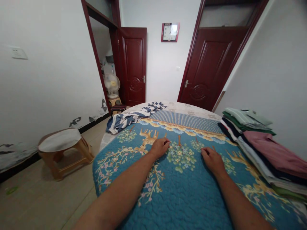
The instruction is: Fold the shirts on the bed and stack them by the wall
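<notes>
Both of my hands are over a blue quilted cover (pixel 192 195) printed with deer, blossoms and leafy trees. My left hand (pixel 160 147) is loosely closed, its fingers curled in, beside a printed flower tree; nothing shows in it. Further right, my right hand (pixel 213 159) is also curled, thumb against the fingers, with no object visible. I cannot tell how firmly either hand touches the cover. Nearest to the left hand lies a crumpled blue-and-white striped garment (pixel 129 118). A stack of folded clothes (pixel 271 147) in pink, green, white and navy sits to the right.
The cover lies over a rounded table with a pale patterned cloth (pixel 184 107) at its far edge. A plastic stool (pixel 62 143) stands on the floor at left. Beyond are two dark red doors (pixel 134 64), a wall clock (pixel 170 32) and a fan (pixel 111 83).
</notes>
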Demonstrator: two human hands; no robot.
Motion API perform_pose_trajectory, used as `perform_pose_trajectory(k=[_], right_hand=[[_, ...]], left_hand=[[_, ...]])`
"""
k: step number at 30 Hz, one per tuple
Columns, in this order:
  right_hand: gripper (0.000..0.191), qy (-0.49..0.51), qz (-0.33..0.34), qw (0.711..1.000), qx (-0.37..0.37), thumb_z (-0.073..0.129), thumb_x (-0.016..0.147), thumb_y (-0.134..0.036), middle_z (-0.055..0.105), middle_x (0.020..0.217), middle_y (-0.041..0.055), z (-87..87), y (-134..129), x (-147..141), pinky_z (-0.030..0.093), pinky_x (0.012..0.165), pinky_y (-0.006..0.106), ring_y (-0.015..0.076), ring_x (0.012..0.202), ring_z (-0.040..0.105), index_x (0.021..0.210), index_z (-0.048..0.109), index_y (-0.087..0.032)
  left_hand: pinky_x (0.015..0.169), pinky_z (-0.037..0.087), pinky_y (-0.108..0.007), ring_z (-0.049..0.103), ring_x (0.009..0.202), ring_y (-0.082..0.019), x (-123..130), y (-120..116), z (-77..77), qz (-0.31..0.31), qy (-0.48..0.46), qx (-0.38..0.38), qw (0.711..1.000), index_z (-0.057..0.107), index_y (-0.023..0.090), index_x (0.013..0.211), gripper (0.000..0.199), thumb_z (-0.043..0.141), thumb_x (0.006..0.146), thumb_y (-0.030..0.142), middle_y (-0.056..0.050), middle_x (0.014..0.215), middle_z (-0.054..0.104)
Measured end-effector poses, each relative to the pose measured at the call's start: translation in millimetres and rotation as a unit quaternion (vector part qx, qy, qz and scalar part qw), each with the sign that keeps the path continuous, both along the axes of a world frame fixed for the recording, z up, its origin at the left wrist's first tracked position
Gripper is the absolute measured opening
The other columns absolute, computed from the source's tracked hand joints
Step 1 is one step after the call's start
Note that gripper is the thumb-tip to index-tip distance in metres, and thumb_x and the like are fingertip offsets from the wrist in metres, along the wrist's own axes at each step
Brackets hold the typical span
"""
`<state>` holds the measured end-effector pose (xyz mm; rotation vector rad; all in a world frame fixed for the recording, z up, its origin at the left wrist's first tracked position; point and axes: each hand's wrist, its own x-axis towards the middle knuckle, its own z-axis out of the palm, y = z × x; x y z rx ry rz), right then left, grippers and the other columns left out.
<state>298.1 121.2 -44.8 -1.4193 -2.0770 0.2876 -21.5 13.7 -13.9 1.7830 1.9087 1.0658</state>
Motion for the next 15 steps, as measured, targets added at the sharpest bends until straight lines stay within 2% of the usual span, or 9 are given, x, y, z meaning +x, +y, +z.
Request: perform_pose_trajectory(k=[5,9,15], right_hand=[[0.040,0.024,0.030,0.999,-0.015,0.046,0.098,-0.047,0.082,0.101,0.0085,6.8,-2,-2,0.053,0.093,0.040,0.0288,0.100,0.075,0.100,0.078,-0.023],[0.036,0.032,0.051,0.998,-0.013,0.048,0.097,-0.044,0.082,0.099,0.0063,13.9,-5,-1,0.054,0.092,0.038,0.0257,0.096,0.075,0.099,0.078,-0.024],[0.034,0.044,0.018,0.997,0.057,0.049,0.098,-0.038,0.081,0.101,0.0095,31.1,-11,8,0.054,0.093,0.037,0.0261,0.096,0.075,0.102,0.078,-0.022]], left_hand=[[0.085,0.054,-0.033,0.074,0.087,-0.022,-11,4,-2.0,-0.016,-0.052,0.020,0.998,0.079,0.019,0.105,0.029,0.054,0.099,0.030,-0.007,0.091,0.082],[0.087,0.053,-0.034,0.074,0.088,-0.023,-10,7,-1.6,-0.033,-0.024,0.018,0.999,0.080,0.020,0.103,0.028,0.056,0.099,0.032,-0.007,0.092,0.081],[0.088,0.052,-0.034,0.074,0.089,-0.024,-10,8,1.6,-0.038,0.011,0.012,0.999,0.079,0.021,0.103,0.029,0.054,0.100,0.035,-0.007,0.094,0.082]])
